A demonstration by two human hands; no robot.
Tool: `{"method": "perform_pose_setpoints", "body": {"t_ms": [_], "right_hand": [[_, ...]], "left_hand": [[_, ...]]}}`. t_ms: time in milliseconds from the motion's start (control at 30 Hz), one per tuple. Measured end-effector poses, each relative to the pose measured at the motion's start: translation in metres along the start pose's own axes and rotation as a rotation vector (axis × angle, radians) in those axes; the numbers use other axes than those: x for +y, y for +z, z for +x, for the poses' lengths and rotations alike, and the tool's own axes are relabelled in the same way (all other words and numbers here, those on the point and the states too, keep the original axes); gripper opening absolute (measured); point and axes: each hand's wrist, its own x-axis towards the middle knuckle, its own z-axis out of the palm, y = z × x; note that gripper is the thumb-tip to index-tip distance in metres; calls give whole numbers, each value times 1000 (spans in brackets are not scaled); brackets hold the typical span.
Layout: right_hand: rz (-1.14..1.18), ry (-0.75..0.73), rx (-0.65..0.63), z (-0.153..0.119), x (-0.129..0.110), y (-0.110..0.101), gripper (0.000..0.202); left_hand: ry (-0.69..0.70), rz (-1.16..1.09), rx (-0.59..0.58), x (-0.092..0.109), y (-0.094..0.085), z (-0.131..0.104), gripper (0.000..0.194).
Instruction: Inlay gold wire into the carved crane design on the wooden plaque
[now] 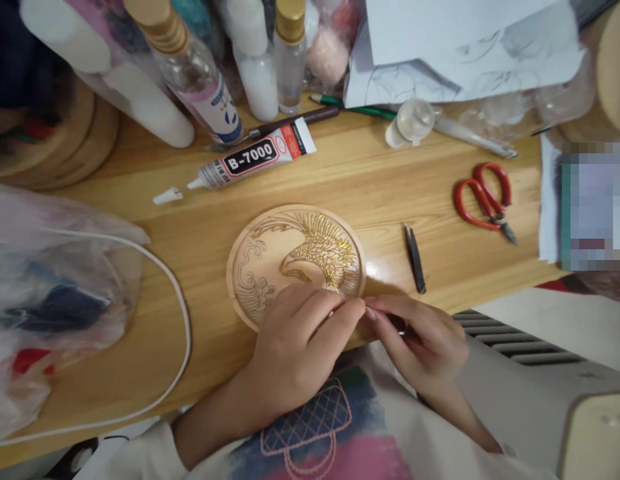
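Observation:
A round wooden plaque (296, 230) lies on the wooden table, bearing an engraved bird and wave pattern; gold wire lines cover much of the bird. My left hand (303, 343) rests over the plaque's lower edge, with its thumb and fingers pinched together. Just to its right, my right hand (423, 337) is also pinched, its fingertips meeting the left thumb tip. Whatever sits between the fingertips is too small or hidden to make out. Black tweezers (415, 260) lie to the right of the plaque.
A B-7000 glue tube (255, 157) lies behind the plaque, near its white cap (168, 195). Red-handled pliers (485, 200) are at the right. Bottles (255, 60), a small clear jar (413, 122) and papers (465, 53) line the back. A white cable (186, 320) curves at left.

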Motion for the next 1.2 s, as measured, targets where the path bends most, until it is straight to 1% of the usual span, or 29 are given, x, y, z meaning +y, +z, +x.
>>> {"method": "perform_pose_setpoints", "body": {"t_ms": [100, 300, 500, 667, 800, 867, 933, 1067, 1133, 1200], "right_hand": [[-27, -32, 4, -1, -2, -1, 17], [-108, -108, 21, -9, -8, -6, 16], [-190, -177, 98, -21, -15, -9, 8], [-193, -155, 102, -29, -17, -10, 7], [-190, -110, 22, -29, -17, -9, 8], [-128, -114, 8, -25, -17, -9, 9], [-40, -132, 22, -21, -16, -9, 10], [34, -146, 11, -11, -14, -10, 12], [41, -98, 2, -6, -11, -9, 11], [47, -17, 8, -1, -8, -8, 10]], "left_hand": [[20, -9, 10, 0, -1, 1, 11], [79, -44, -24, 1, -2, 0, 13], [100, -207, 13, 2, 2, -2, 5], [199, -166, 30, 3, 4, -5, 6], [242, -91, 33, 3, 2, -8, 9], [252, -53, 13, 3, -2, -8, 10], [268, -22, -26, 2, -7, -6, 10], [323, 45, -126, -3, -16, 6, 11], [350, 84, -178, -6, -18, 14, 13], [369, 119, -205, -10, -18, 23, 16]]}}
